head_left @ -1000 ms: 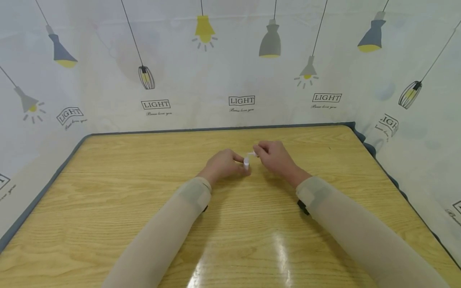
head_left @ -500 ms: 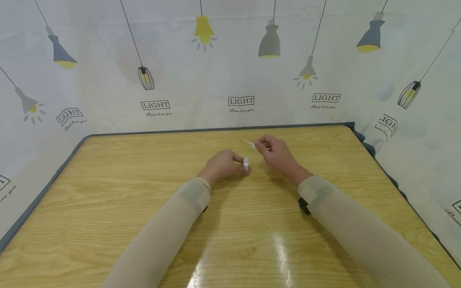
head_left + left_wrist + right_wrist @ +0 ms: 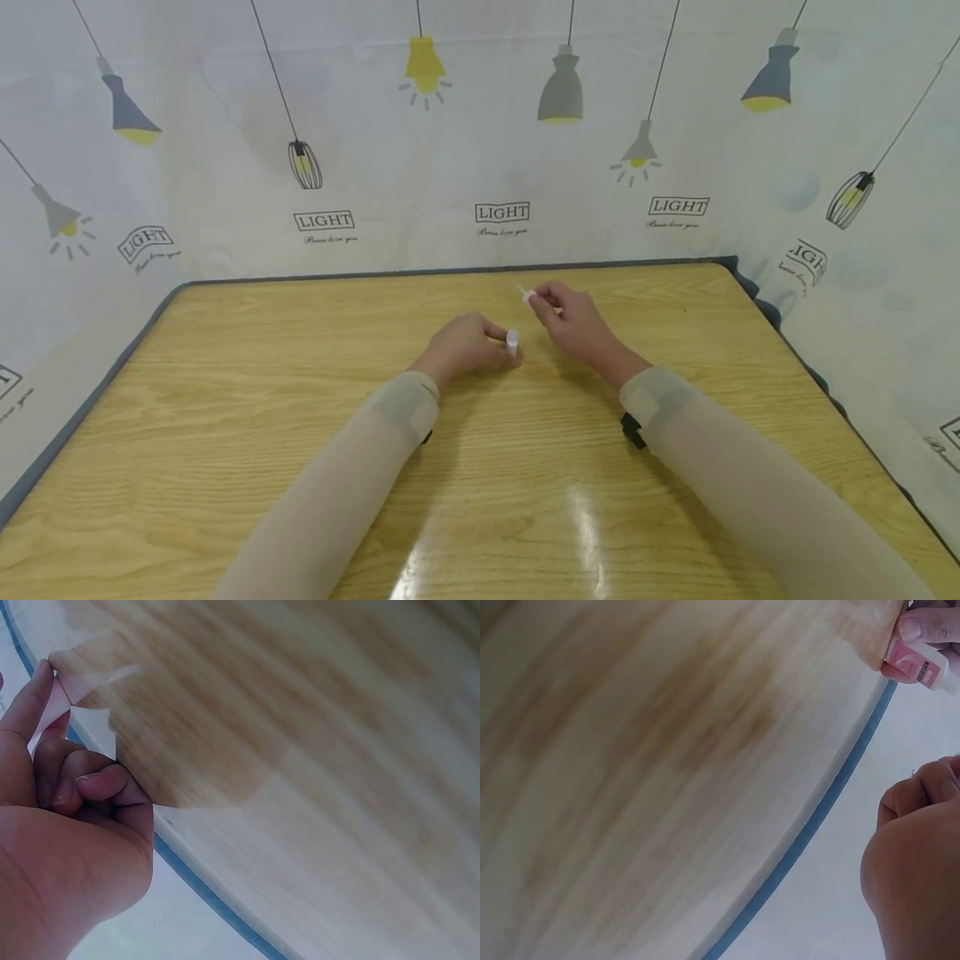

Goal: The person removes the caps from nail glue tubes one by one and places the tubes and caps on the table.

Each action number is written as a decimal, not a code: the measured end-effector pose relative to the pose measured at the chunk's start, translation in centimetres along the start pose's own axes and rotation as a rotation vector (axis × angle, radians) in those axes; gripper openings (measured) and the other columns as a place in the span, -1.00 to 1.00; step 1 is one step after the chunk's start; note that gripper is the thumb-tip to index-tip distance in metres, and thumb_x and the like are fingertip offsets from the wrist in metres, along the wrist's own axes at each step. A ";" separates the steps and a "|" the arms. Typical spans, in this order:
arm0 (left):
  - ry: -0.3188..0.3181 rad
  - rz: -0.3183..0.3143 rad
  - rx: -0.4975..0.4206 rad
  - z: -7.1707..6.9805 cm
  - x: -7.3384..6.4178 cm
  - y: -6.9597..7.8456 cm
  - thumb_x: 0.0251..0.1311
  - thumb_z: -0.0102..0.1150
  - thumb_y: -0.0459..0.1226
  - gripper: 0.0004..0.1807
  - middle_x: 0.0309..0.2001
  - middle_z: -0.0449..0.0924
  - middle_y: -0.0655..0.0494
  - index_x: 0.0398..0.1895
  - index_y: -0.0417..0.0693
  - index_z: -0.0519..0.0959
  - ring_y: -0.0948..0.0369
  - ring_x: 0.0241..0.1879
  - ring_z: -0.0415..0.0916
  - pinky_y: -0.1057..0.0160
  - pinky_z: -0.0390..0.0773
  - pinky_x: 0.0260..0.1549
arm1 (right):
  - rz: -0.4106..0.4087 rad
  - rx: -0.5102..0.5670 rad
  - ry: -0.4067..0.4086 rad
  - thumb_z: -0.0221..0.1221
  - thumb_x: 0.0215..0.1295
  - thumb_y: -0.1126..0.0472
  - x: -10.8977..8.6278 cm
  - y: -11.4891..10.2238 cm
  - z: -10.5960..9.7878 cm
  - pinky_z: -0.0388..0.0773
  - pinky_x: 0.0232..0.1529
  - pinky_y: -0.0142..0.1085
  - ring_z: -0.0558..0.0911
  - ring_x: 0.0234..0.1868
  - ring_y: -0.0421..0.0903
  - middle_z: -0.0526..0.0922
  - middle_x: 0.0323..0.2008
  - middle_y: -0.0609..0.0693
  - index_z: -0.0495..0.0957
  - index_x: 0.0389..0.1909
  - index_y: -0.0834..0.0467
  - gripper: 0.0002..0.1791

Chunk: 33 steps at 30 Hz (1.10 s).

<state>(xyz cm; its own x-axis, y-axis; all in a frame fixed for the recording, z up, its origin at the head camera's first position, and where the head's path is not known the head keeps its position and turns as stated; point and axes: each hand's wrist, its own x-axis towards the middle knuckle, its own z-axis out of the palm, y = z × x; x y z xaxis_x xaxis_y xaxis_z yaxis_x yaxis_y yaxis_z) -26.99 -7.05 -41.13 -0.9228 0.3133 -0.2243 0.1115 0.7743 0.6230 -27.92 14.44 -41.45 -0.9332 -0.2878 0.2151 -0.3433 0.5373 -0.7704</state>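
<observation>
My left hand (image 3: 465, 343) pinches a small white bottle (image 3: 512, 342) between thumb and fingers, upright and low over the wooden table. A pink label with print shows on the bottle (image 3: 915, 664) in the right wrist view. The bottle's mouth end points up, with no cap on it. Behind and to the right, my right hand (image 3: 572, 317) pinches a small white cap (image 3: 528, 297) by the fingertips. A thin white stem juts from this cap toward the back left, apart from the bottle. In the right wrist view the right hand's (image 3: 922, 840) fingertips are hidden.
The glossy wood-grain table (image 3: 262, 400) has a dark blue edge along its back and sides. A light wall cloth (image 3: 405, 167) printed with lamps hangs close behind it. Black wrist straps show under both sleeves.
My right hand has drawn the cap and its stem up and away from the bottle's mouth, then turned the stem slightly. The left hand has kept the bottle in place.
</observation>
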 end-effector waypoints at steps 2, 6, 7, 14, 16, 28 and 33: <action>0.001 -0.001 0.001 0.0 0.0 0.0 0.18 0.52 0.08 -0.50 0.32 0.70 0.19 0.19 0.22 0.77 0.11 0.32 0.56 0.02 0.51 0.37 | 0.006 0.014 -0.008 -0.01 0.72 -0.01 0.0 -0.1 0.0 0.60 -0.03 -0.07 0.64 -0.15 0.06 0.75 -0.14 0.26 0.49 0.14 0.21 -0.64; 0.000 -0.007 0.001 0.0 0.0 -0.1 0.18 0.52 0.08 -0.49 0.34 0.68 0.18 0.20 0.22 0.77 0.09 0.35 0.55 0.01 0.50 0.38 | 0.003 0.021 -0.029 -0.01 0.71 -0.06 0.0 -0.1 0.1 0.42 -0.27 -0.20 0.54 -0.32 0.03 0.75 -0.28 0.17 0.43 0.11 0.16 -0.65; -0.001 -0.009 0.001 0.0 0.0 -0.1 0.18 0.51 0.09 -0.48 0.35 0.67 0.18 0.20 0.22 0.76 0.09 0.35 0.55 0.01 0.50 0.38 | 0.004 0.019 -0.032 -0.01 0.71 -0.08 0.0 -0.1 0.1 0.41 -0.28 -0.22 0.54 -0.31 0.02 0.76 -0.27 0.14 0.42 0.11 0.15 -0.64; -0.009 -0.007 0.004 0.0 0.1 -0.1 0.19 0.49 0.10 -0.47 0.36 0.66 0.19 0.22 0.23 0.75 0.12 0.30 0.55 0.01 0.49 0.38 | 0.083 -0.041 -0.088 0.09 0.64 -0.15 -0.1 -0.2 0.1 0.55 -0.16 -0.26 0.62 -0.12 0.01 0.71 0.05 0.11 0.54 0.07 0.13 -0.60; -0.009 -0.003 0.008 0.0 0.1 -0.1 0.20 0.49 0.10 -0.48 0.35 0.67 0.19 0.22 0.23 0.75 0.12 0.28 0.56 0.01 0.50 0.37 | 0.101 -0.041 -0.100 0.12 0.63 -0.13 -0.2 -0.3 0.1 0.59 -0.16 -0.21 0.61 -0.12 0.05 0.67 0.08 0.11 0.55 0.09 0.13 -0.60; 0.008 -0.002 -0.008 0.0 0.1 -0.2 0.20 0.50 0.09 -0.47 0.35 0.67 0.16 0.22 0.20 0.75 0.13 0.24 0.55 0.00 0.51 0.34 | 0.057 -0.072 -0.127 0.28 0.54 0.03 -0.3 -0.3 -0.1 0.68 0.09 -0.02 0.62 0.11 0.04 0.72 0.06 0.10 0.64 0.05 0.15 -0.71; 0.024 -0.006 -0.027 0.0 0.0 -0.2 0.19 0.52 0.07 -0.46 0.33 0.68 0.15 0.22 0.16 0.75 0.13 0.18 0.55 0.00 0.52 0.32 | 0.111 -0.103 -0.159 0.37 0.43 0.02 -0.4 -0.1 0.0 0.57 -0.24 -0.21 0.57 -0.24 -0.04 0.74 -0.01 0.05 0.69 -0.10 0.09 -0.77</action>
<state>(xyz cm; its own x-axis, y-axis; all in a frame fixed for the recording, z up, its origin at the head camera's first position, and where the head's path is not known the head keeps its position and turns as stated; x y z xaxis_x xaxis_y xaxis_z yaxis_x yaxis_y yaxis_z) -27.03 -7.25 -41.24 -0.9320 0.2950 -0.2108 0.0959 0.7613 0.6413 -27.58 14.54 -41.47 -0.9402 -0.3395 0.0281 -0.2556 0.6486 -0.7170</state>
